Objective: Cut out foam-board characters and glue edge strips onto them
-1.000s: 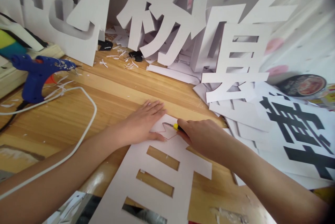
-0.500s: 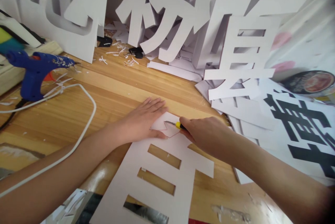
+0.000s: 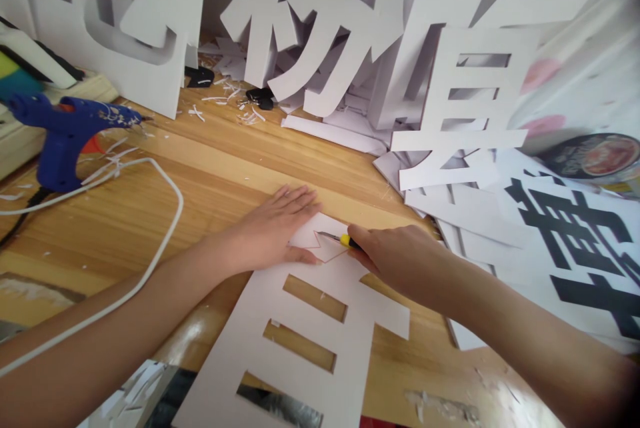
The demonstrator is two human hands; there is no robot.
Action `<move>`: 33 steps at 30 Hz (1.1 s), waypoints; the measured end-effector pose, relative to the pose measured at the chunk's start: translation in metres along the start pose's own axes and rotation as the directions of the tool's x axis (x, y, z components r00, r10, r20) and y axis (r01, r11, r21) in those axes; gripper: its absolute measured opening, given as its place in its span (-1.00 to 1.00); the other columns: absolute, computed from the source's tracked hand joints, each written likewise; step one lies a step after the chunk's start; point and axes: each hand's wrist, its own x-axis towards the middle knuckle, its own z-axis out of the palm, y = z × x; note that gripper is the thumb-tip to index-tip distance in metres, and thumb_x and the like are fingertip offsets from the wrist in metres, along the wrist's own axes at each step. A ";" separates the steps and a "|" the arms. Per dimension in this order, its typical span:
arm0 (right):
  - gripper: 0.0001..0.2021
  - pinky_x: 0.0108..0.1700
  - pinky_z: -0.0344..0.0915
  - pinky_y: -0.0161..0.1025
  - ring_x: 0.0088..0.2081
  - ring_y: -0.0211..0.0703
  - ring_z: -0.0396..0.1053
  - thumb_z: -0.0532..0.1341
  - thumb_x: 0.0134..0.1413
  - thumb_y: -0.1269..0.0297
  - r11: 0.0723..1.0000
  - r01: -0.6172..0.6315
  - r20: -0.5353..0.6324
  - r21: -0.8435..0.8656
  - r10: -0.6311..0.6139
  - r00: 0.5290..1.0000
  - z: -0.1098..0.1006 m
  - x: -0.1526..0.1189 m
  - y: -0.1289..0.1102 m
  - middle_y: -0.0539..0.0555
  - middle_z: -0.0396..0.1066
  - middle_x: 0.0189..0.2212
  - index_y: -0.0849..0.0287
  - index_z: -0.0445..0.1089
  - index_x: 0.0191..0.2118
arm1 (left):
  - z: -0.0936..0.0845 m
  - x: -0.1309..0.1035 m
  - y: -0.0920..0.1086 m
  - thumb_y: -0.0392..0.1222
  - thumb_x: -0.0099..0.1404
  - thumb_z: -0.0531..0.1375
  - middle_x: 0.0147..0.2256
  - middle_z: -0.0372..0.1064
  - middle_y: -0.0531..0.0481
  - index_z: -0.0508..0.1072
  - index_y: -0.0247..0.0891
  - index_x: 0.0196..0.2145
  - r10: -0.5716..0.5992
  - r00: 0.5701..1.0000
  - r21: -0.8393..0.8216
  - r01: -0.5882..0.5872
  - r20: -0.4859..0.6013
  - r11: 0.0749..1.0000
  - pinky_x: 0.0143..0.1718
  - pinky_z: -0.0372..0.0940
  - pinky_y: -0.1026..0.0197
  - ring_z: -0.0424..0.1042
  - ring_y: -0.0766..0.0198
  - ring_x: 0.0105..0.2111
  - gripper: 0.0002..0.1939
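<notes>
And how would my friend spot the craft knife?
On the wooden table, find the flat white board with three slots. Near its far end, the right hand holds the craft knife. Only it shows yellow there, just behind a thin blade.

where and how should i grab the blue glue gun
Grip the blue glue gun by its handle, probably from above on the near side: the handle juts toward you, while the nozzle points off to the right. The white cable runs close past the handle's near end, so reach over it.
</notes>
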 end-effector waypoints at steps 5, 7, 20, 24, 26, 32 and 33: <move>-0.88 -0.63 -0.27 -0.30 -0.69 -0.24 0.22 -0.01 0.19 0.26 1.000 -0.013 0.035 0.014 0.012 0.999 -0.004 0.000 -0.001 -0.07 0.30 -0.68 0.12 0.14 -0.37 | 0.000 -0.001 -0.001 0.30 0.16 -0.03 0.27 -0.38 -0.13 -0.11 -0.34 0.25 0.003 1.000 0.015 -0.004 0.007 1.000 0.24 -0.43 0.08 -0.39 0.15 0.27 -0.12; -0.89 -0.63 -0.27 -0.30 -0.70 -0.26 0.21 -0.01 0.19 0.27 1.000 -0.025 0.058 0.012 0.025 0.998 -0.006 0.000 -0.002 -0.07 0.29 -0.68 0.12 0.14 -0.36 | 0.000 -0.001 -0.001 0.30 0.17 -0.03 0.27 -0.40 -0.12 -0.11 -0.34 0.25 -0.001 1.000 0.021 0.001 0.016 1.000 0.24 -0.44 0.09 -0.39 0.16 0.27 -0.13; -0.86 -0.63 -0.31 -0.32 -0.74 -0.29 0.12 -0.01 0.20 0.26 1.000 0.010 0.012 -0.019 -0.009 1.000 0.001 -0.006 0.003 -0.10 0.25 -0.71 0.13 0.10 -0.38 | 0.000 0.000 -0.002 0.34 0.16 -0.09 0.28 -0.43 -0.10 -0.14 -0.32 0.26 0.001 1.000 0.032 -0.002 0.021 0.999 0.24 -0.46 0.11 -0.43 0.17 0.27 -0.10; -0.88 -0.64 -0.31 -0.32 -0.74 -0.29 0.13 0.01 0.18 0.28 1.000 0.013 -0.006 -0.027 -0.013 1.000 0.005 -0.009 0.004 -0.10 0.26 -0.70 0.13 0.10 -0.39 | 0.000 0.000 -0.002 0.35 0.15 -0.09 0.28 -0.41 -0.10 -0.11 -0.32 0.25 0.013 1.000 0.030 -0.013 0.009 0.999 0.24 -0.45 0.12 -0.41 0.17 0.27 -0.11; -0.89 -0.64 -0.31 -0.31 -0.74 -0.29 0.14 0.02 0.17 0.29 1.000 0.003 0.000 -0.028 -0.003 1.000 0.004 -0.011 0.004 -0.10 0.26 -0.69 0.13 0.11 -0.38 | 0.000 0.000 -0.002 0.35 0.15 -0.09 0.28 -0.39 -0.11 -0.10 -0.33 0.25 0.019 1.000 0.029 -0.019 0.003 0.999 0.24 -0.44 0.12 -0.39 0.16 0.27 -0.11; -0.88 -0.64 -0.29 -0.31 -0.73 -0.30 0.15 0.00 0.20 0.28 0.999 -0.017 0.049 -0.032 0.018 0.999 0.001 -0.012 0.003 -0.09 0.27 -0.67 0.14 0.12 -0.37 | 0.000 -0.001 -0.001 0.35 0.16 -0.11 0.28 -0.40 -0.12 -0.11 -0.33 0.25 0.023 1.000 0.040 -0.023 0.007 0.999 0.23 -0.44 0.12 -0.40 0.16 0.27 -0.11; -0.88 -0.63 -0.29 -0.31 -0.73 -0.30 0.15 0.00 0.20 0.29 0.999 -0.017 0.057 -0.030 0.019 0.998 0.001 -0.013 0.003 -0.08 0.27 -0.67 0.14 0.12 -0.38 | 0.001 -0.001 -0.002 0.36 0.16 -0.12 0.28 -0.40 -0.13 -0.11 -0.34 0.25 0.025 1.000 0.044 -0.025 0.004 0.999 0.23 -0.44 0.12 -0.40 0.16 0.27 -0.10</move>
